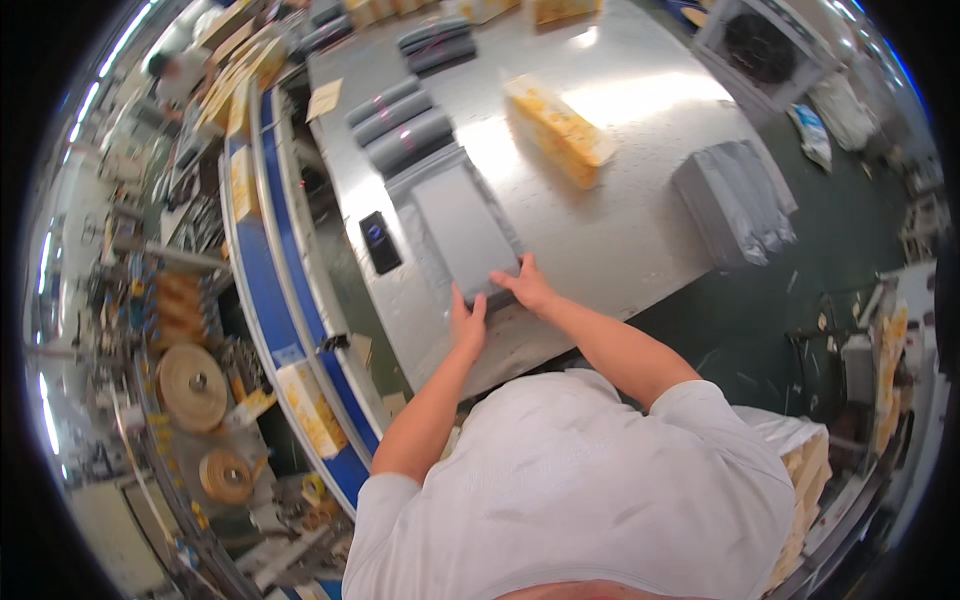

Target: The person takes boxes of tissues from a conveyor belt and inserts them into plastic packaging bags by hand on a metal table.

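A flat, light-grey rectangular stack (465, 225) lies on the metal table, with darker grey plastic film (407, 205) showing around its edges. It looks like grey plastic bags, though blur hides the detail. My left hand (467, 322) grips the stack's near left corner, thumb and forefinger up. My right hand (530, 288) closes on the near right corner, thumb over the top; the other fingers are partly hidden. Just left of the stack is a black phone (380, 243). Grey plastic packs (400, 125) sit in a row beyond the far end.
A yellow-and-white long packet (560, 130) lies further up the metal table (610, 240). At the right edge stands a thick grey bag stack (735, 200). Along the left runs a blue conveyor (262, 275) carrying yellow-and-white packets. A fan unit (762, 48) stands at the far right.
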Tool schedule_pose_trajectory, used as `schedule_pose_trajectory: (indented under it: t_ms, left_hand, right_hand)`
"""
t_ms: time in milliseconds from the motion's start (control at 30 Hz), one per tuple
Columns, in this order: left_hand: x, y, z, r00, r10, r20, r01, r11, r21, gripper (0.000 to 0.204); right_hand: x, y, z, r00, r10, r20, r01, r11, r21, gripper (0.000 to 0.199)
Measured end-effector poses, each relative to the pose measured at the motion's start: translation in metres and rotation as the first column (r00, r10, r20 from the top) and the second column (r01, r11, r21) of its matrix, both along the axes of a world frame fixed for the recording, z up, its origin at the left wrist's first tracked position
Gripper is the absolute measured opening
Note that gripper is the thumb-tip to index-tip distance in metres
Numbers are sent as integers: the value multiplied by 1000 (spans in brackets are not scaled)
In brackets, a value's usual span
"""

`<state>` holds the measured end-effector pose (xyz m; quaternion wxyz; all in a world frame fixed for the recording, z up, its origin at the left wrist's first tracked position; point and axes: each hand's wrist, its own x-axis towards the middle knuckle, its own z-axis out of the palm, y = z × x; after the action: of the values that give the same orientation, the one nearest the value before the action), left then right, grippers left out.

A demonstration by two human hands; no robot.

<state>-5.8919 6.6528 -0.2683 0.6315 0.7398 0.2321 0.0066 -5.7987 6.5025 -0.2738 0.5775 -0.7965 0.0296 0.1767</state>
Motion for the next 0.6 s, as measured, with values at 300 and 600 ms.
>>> schedule_pose_trajectory:
  t_ms: [300, 600]
  left_hand:
    - [-47, -18, 7, 855, -500, 135, 475, 861, 183, 58]
    - [-40, -52, 9, 803, -585, 111, 490, 755, 435, 42]
  right_hand:
    - [-20, -257, 68, 979, -109, 173, 147, 964, -221, 75]
    - [35, -342, 109, 733, 140, 666, 599, 334, -728, 71]
